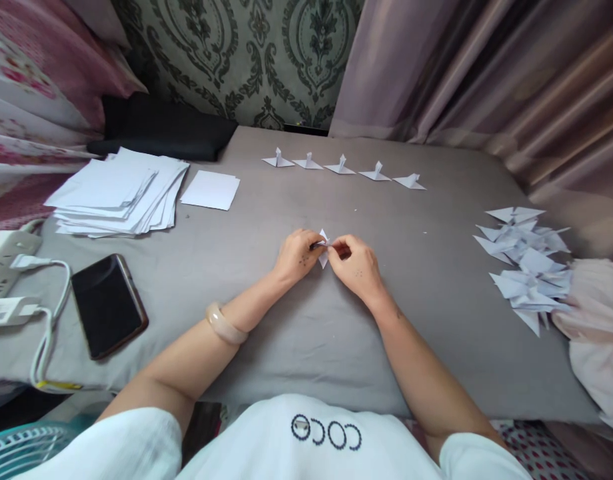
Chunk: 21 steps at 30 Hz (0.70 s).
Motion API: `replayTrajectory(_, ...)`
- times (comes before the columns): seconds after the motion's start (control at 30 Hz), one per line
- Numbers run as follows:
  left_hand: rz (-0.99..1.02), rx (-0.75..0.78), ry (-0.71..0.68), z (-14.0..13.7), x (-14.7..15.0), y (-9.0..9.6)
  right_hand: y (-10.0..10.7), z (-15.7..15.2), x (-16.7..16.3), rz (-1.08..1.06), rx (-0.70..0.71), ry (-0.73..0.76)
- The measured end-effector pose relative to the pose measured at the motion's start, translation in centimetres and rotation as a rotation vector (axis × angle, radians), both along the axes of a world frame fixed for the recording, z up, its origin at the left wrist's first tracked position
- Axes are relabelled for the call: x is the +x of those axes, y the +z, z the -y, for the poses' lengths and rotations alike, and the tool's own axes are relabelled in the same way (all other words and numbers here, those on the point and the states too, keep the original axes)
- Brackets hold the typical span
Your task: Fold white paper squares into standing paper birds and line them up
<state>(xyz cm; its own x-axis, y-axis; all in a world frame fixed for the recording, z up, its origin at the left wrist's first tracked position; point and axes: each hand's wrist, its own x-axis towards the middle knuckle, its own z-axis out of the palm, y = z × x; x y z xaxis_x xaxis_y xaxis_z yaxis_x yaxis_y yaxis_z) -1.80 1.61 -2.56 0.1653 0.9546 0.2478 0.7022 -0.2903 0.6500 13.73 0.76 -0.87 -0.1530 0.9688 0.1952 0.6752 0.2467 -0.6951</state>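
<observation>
A small folded white paper crane (pixel 324 259) is pinched between my two hands over the middle of the grey-covered table (pixel 266 347). My left hand (pixel 300 255) is closed on its left side, thumb and forefinger together. From the right, my right hand (pixel 355 265) pinches the paper with thumb and forefinger. Pointed paper tips stick out above and below the fingers; the rest of the paper is hidden by them. Beyond my hands, several folded paper cranes (pixel 340 165) stand in a row near the table's far side.
At the right edge lies a heap of folded paper cranes (pixel 534 267) beside pale cloth (pixel 594 313). On the left are a stack of white paper (pixel 111 193), a few square sheets (pixel 210 190), a phone (pixel 109 307), and a power strip (pixel 6 263) with white cables.
</observation>
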Motion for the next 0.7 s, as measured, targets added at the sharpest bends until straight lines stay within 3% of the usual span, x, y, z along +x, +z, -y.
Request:
replayTrajectory(0.43,0.004,-0.009,0.017,0.0,0.0,-0.1,0.0,0.8,0.1,0.09,0.055,0.026)
replayTrajectory(0.7,-0.004,0.025,-0.019,-0.1,0.0,-0.2,0.5,-0.4,-0.8,0.001,-0.042,-0.053)
